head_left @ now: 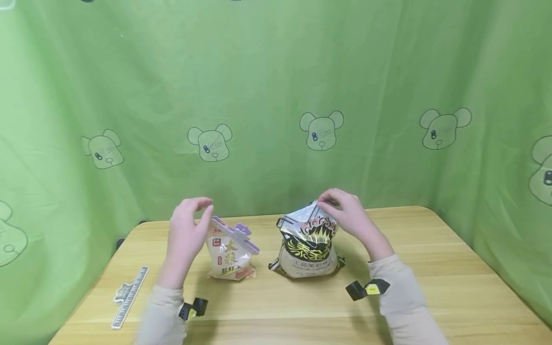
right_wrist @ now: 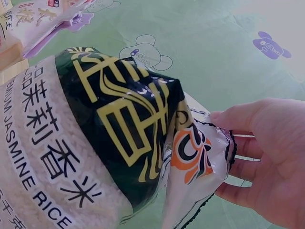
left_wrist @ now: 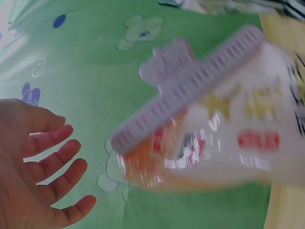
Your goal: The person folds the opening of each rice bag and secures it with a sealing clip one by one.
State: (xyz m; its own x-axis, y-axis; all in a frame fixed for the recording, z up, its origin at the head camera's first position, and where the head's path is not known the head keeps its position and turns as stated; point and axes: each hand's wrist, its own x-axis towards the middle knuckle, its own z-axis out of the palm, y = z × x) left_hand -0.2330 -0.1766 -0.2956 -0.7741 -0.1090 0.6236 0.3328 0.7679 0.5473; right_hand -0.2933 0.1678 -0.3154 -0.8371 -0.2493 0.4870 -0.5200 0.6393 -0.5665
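Observation:
A bag of jasmine rice [head_left: 308, 254] stands upright on the table, its top edge pinched by my right hand [head_left: 351, 215] at the upper right corner. In the right wrist view the thumb and fingers grip the crinkled white top of the rice bag [right_wrist: 119, 129]. To its left stands a smaller clear snack bag [head_left: 230, 256], closed by a slanting purple bag clip [head_left: 236, 235]. Beside that smaller bag hovers my left hand [head_left: 187, 230], fingers loosely bent and holding nothing. The left wrist view shows a gap between the left hand [left_wrist: 43, 167] and the clip [left_wrist: 186, 90].
A white bag clip with a striped bar [head_left: 129, 298] lies at the left of the wooden table [head_left: 276, 306]. Green curtains [head_left: 267, 72] printed with bear heads hang behind and on both sides. Each wrist carries a small black camera.

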